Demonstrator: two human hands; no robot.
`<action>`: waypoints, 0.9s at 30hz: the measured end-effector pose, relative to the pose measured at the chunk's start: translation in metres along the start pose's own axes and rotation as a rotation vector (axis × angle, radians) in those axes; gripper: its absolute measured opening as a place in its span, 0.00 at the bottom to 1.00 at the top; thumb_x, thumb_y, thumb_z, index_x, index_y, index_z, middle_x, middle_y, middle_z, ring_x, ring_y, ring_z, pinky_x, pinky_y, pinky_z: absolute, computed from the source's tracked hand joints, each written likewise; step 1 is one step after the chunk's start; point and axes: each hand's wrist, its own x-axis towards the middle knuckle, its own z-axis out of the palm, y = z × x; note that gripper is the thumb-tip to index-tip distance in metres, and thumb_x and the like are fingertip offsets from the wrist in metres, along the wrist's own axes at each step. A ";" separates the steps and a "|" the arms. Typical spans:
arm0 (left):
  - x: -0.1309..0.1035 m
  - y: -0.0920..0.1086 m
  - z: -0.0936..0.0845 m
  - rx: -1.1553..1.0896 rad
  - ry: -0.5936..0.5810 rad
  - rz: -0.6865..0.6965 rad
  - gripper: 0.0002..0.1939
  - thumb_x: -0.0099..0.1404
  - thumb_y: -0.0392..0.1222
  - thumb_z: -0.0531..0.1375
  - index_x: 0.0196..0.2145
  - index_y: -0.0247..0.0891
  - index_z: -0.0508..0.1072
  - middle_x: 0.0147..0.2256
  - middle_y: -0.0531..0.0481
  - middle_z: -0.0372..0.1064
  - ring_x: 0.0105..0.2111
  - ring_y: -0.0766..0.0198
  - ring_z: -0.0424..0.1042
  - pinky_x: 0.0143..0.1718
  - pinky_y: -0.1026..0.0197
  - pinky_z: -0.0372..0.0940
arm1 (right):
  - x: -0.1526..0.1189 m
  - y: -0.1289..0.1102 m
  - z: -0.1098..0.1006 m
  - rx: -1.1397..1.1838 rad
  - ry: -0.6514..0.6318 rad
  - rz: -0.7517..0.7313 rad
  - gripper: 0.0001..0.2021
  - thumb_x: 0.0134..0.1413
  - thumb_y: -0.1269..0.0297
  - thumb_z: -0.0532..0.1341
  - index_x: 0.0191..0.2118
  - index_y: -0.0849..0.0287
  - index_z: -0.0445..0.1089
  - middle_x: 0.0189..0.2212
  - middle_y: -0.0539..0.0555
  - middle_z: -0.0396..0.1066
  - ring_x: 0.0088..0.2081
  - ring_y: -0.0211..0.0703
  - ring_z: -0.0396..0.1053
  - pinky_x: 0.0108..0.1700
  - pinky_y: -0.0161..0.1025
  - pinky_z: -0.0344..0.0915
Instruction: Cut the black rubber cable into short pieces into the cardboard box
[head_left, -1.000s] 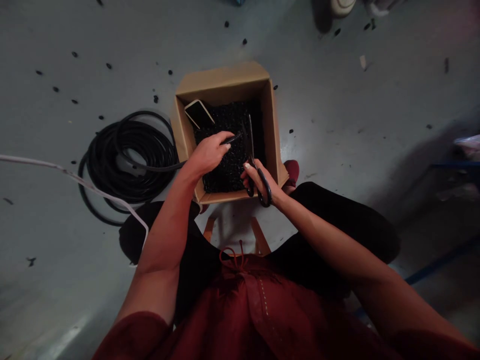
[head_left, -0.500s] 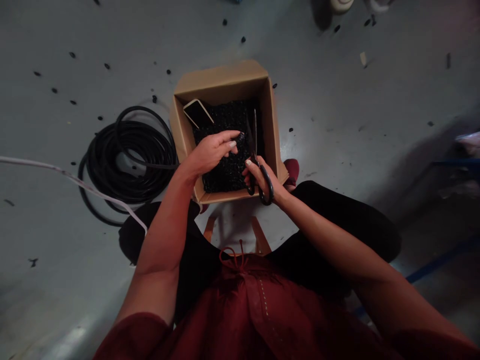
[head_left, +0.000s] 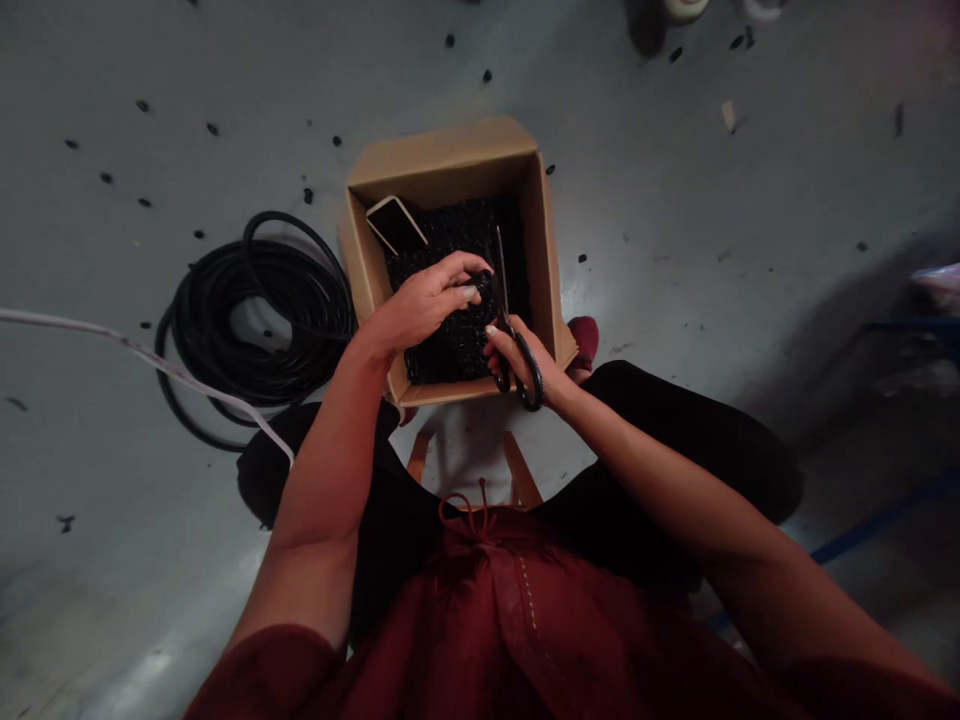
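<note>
My left hand [head_left: 431,300] is over the cardboard box [head_left: 442,158], its thumb and fingers closed round the end of a black hose. That hose runs under my wrist from a coil [head_left: 206,345] on the floor; its held part is mostly hidden. Close by on the right, my right hand [head_left: 521,355] grips black-handled scissors [head_left: 529,378]. Their blades point away from me, beside my left fingertips, and seem a little apart. Small black cut pieces [head_left: 450,355] fill the bottom of the box.
A phone-like dark slab with a pale edge [head_left: 397,226] leans in the box's far left corner. Several black bits [head_left: 212,129] lie scattered on the grey floor [head_left: 247,60]. A pale cord [head_left: 172,372] crosses at left. Wooden stool legs [head_left: 521,470] show between my knees.
The scissor blades have swung slightly left, closer to my left fingers. My left fingertips have curled and shifted a little, and the hose by the coil has moved slightly.
</note>
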 end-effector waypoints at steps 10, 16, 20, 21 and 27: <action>0.000 0.004 0.002 0.028 0.088 -0.063 0.20 0.66 0.38 0.52 0.53 0.36 0.71 0.39 0.47 0.73 0.40 0.63 0.71 0.47 0.57 0.66 | 0.001 0.002 0.000 -0.027 -0.002 0.008 0.11 0.62 0.54 0.60 0.40 0.55 0.61 0.28 0.47 0.67 0.26 0.34 0.66 0.28 0.33 0.66; 0.004 -0.004 0.002 0.071 0.160 -0.099 0.15 0.66 0.40 0.51 0.44 0.36 0.75 0.34 0.48 0.73 0.36 0.62 0.70 0.42 0.58 0.67 | 0.000 0.001 0.000 -0.046 -0.010 0.019 0.10 0.62 0.55 0.59 0.40 0.55 0.61 0.28 0.47 0.67 0.26 0.34 0.66 0.29 0.33 0.65; 0.005 -0.007 0.000 0.100 0.205 -0.090 0.14 0.66 0.40 0.51 0.42 0.38 0.75 0.33 0.49 0.73 0.36 0.62 0.70 0.42 0.57 0.67 | 0.000 0.000 0.001 -0.050 -0.009 0.022 0.10 0.63 0.55 0.59 0.41 0.55 0.61 0.29 0.47 0.67 0.26 0.34 0.66 0.29 0.33 0.66; 0.005 -0.007 0.000 0.104 0.212 -0.088 0.15 0.66 0.40 0.51 0.42 0.38 0.76 0.33 0.49 0.73 0.36 0.61 0.70 0.42 0.57 0.67 | 0.000 0.001 0.001 -0.051 -0.007 0.022 0.10 0.63 0.56 0.58 0.41 0.55 0.61 0.29 0.47 0.66 0.26 0.33 0.66 0.29 0.33 0.66; 0.005 -0.002 0.001 0.131 0.196 -0.104 0.20 0.65 0.37 0.51 0.51 0.35 0.75 0.40 0.46 0.76 0.43 0.58 0.72 0.49 0.55 0.67 | 0.001 0.001 0.001 -0.062 -0.010 0.013 0.10 0.62 0.55 0.59 0.40 0.55 0.61 0.29 0.47 0.66 0.26 0.33 0.66 0.29 0.33 0.66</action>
